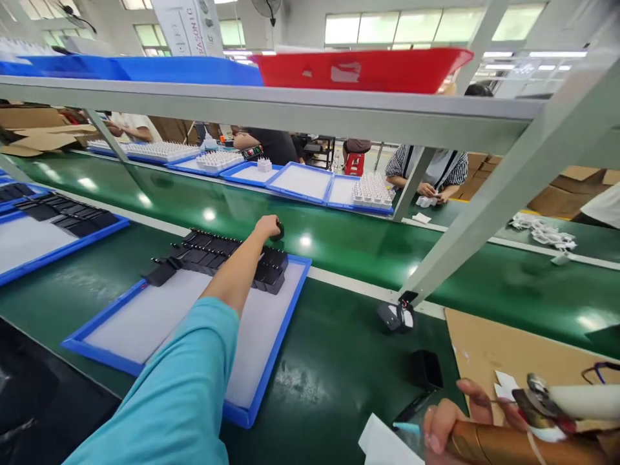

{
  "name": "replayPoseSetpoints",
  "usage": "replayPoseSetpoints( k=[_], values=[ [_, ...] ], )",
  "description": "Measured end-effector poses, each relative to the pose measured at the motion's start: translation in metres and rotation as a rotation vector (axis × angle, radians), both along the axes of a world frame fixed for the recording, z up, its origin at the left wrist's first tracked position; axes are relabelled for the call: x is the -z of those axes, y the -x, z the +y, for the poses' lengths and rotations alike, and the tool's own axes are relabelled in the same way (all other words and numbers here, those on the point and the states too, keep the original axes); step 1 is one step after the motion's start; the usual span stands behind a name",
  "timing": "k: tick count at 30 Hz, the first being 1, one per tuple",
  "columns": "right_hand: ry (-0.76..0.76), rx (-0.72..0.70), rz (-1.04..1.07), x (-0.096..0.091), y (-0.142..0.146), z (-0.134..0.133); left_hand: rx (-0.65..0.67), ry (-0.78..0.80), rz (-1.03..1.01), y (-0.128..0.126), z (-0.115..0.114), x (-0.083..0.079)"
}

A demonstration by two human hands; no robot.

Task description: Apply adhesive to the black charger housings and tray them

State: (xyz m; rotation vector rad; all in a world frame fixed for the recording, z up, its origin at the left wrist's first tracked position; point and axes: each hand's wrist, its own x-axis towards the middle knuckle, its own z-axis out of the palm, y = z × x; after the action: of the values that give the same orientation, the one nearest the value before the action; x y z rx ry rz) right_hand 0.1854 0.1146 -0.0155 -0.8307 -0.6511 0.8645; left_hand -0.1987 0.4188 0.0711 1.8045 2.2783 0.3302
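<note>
My left hand, at the end of a teal sleeve, reaches over the far edge of a blue-rimmed tray. Its fingers are closed round a small black block, mostly hidden, above the green belt. Rows of black plug-adapter-like blocks with small shiny pins fill the tray's far part. At the lower right, my right hand has its fingers curled against a copper-coloured cylindrical tool. A thin blue tip pokes out left of these fingers. A white-handled part lies above the tool.
A slanted post and shelf frame the far side. Near the post sit a black part and an open black case. Cardboard covers the right bench. Beyond the belt, people sit by trays.
</note>
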Motion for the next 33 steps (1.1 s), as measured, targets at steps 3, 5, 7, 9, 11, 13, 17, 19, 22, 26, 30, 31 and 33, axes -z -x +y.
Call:
replayPoseSetpoints(
  k=[3,5,7,9,11,13,17,19,22,26,30,31,33],
  values=[
    [-0.028,-0.049,0.014,-0.024,0.012,-0.006,0.159,-0.037,-0.033,-0.027,-0.035,-0.016],
    [-0.094,-0.086,0.008,-0.036,0.016,-0.009,0.308,-0.047,-0.089,-0.054,-0.075,-0.019],
    [-0.143,-0.134,-0.008,-0.043,0.018,-0.009,0.581,-0.101,-0.168,-0.083,-0.126,-0.015],
    [-0.181,-0.173,-0.017,-0.048,0.02,-0.009,0.728,-0.055,-0.194,-0.109,-0.177,-0.002],
    [-0.219,-0.19,-0.027,-0.052,0.021,-0.009,0.804,0.003,-0.24,-0.129,-0.219,0.018],
    [-0.243,-0.196,-0.036,-0.054,0.022,-0.009,0.83,0.035,-0.273,-0.141,-0.246,0.042],
    [-0.248,-0.201,-0.018,-0.054,0.023,-0.009,0.78,-0.01,-0.287,-0.152,-0.267,0.072],
    [-0.256,-0.207,-0.002,-0.052,0.023,-0.009,0.748,-0.029,-0.267,-0.157,-0.269,0.076],
    [-0.279,-0.217,0.023,-0.051,0.022,-0.008,0.689,-0.06,-0.261,-0.163,-0.269,0.076],
    [-0.312,-0.226,0.03,-0.051,0.023,-0.006,0.68,-0.069,-0.324,-0.163,-0.264,0.075],
    [-0.301,-0.194,0.034,-0.052,0.025,-0.006,0.753,-0.018,-0.346,-0.159,-0.26,0.072],
    [-0.3,-0.189,0.035,-0.052,0.025,-0.006,0.77,0.002,-0.353,-0.158,-0.259,0.071],
    [-0.309,-0.19,0.032,-0.052,0.025,-0.006,0.787,0.028,-0.384,-0.157,-0.26,0.069]
  ],
)
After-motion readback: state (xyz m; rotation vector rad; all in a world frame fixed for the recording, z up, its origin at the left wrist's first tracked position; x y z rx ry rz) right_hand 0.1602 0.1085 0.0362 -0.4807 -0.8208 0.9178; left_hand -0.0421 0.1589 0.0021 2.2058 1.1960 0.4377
